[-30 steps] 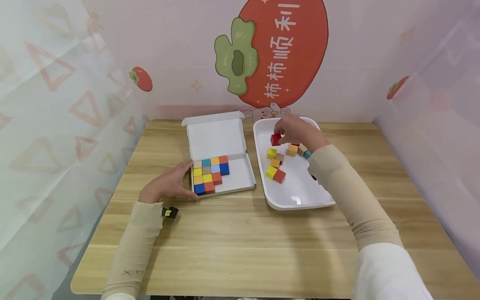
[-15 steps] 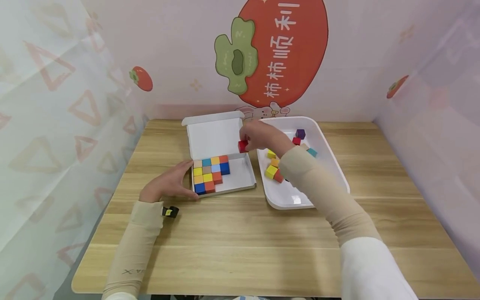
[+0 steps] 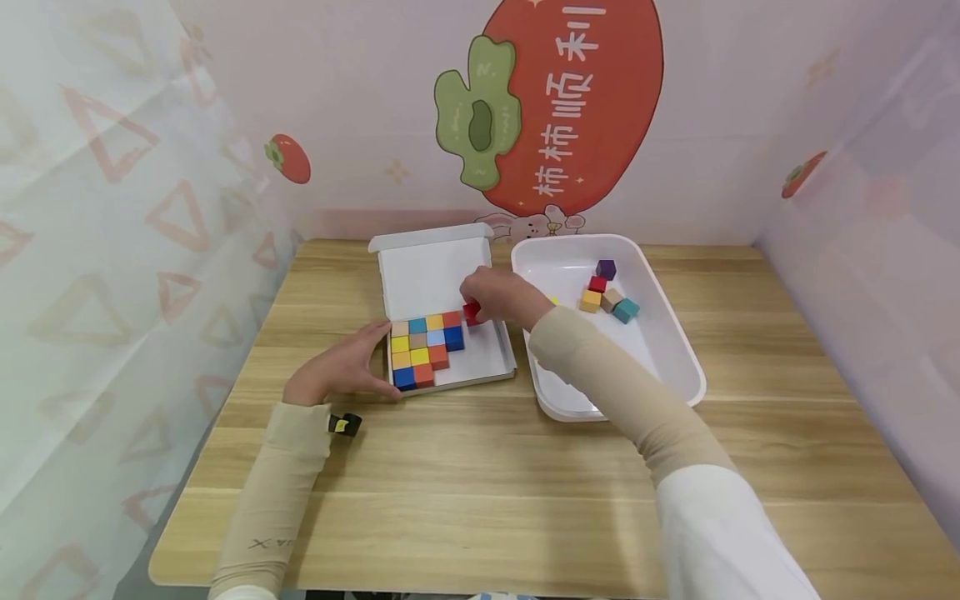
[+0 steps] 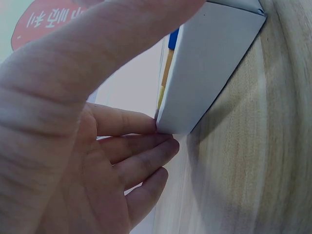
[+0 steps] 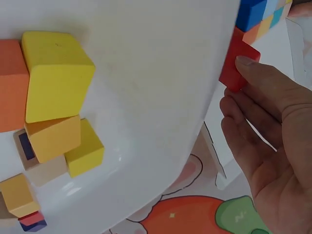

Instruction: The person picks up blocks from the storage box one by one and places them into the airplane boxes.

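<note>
In the head view my right hand point(image 3: 504, 293) pinches a red cube point(image 3: 471, 314) over the back right part of a white cardboard box point(image 3: 483, 358). The right wrist view shows the thumb point(image 5: 265, 78) lying on that cube, the fingers curled behind it. Several coloured cubes sit in rows in the left part of the box, a dark blue cube point(image 3: 453, 338) at the right end of one row. My left hand point(image 3: 341, 367) holds the box's left side, thumb at the front corner and fingers at the back corner; in the left wrist view the fingertips point(image 4: 168, 146) touch the box's end.
Right of the box stands a white plastic tray point(image 3: 555, 400) with several loose cubes, among them a purple cube point(image 3: 606, 269) and a teal cube point(image 3: 626, 310). The box's lid point(image 3: 431, 279) stands raised at the back, near the printed wall point(image 3: 360, 125).
The right hand has carried the red cube left, out of the tray, across its rim and over the box. The left hand has stayed at the box's left side.
</note>
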{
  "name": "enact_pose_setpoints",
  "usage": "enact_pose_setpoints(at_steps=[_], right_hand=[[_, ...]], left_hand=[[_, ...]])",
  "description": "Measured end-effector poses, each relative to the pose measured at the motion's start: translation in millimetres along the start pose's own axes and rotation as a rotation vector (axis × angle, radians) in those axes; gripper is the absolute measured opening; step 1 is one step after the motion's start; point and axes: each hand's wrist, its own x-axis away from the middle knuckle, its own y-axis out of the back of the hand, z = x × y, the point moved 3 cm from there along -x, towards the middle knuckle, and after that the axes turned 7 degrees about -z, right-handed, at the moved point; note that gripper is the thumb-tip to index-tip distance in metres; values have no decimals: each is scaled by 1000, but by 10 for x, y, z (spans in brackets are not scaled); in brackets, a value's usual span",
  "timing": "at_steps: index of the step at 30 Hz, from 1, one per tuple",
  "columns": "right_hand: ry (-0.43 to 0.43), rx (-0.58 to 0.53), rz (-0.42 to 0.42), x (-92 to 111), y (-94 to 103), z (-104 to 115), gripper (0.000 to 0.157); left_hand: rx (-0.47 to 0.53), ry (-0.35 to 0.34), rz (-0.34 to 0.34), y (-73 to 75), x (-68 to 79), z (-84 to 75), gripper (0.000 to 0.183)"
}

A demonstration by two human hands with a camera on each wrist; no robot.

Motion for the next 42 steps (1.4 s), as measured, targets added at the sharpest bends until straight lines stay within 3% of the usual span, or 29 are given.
enact_pose_setpoints(at_steps=[11, 18, 24, 31, 36, 42], right_hand=[[64, 264, -9, -42, -176, 114, 36], [77, 348, -26, -54, -212, 147, 39], [68, 240, -34, 4, -137, 87, 39], [23, 23, -52, 372, 258, -106, 43], [9, -21, -83, 702, 440, -303, 44], [-63, -24, -43, 1000, 429, -547, 44]], left_hand=[[13, 4, 11, -19, -7, -51, 134], [-2, 6, 6, -28, -2, -22, 136], [-4, -14, 4, -58, -4, -15, 135], [8, -12, 0, -53, -3, -26, 134], [-8, -6, 5, -34, 2, -21, 135], [-8, -3, 10, -1, 9, -24, 134]])
